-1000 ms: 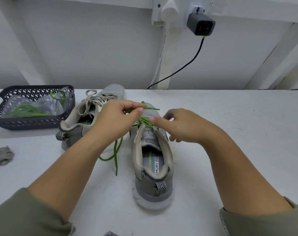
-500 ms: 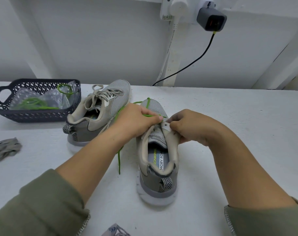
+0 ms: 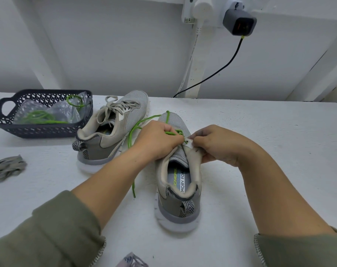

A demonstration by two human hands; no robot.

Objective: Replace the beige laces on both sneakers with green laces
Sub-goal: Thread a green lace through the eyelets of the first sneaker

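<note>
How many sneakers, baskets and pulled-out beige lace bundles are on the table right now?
Grey mesh sneakers: 2 (beige-laced sneaker, green-laced sneaker)
Dark plastic lattice basket: 1
Loose beige lace bundle: 1
Total: 4

The right hand (image 3: 218,146), pointing a second ago, now pinches the near sneaker (image 3: 178,207); the left hand (image 3: 157,140) has brought the green lace (image 3: 133,187), seemingly, to its eyelet.
</note>
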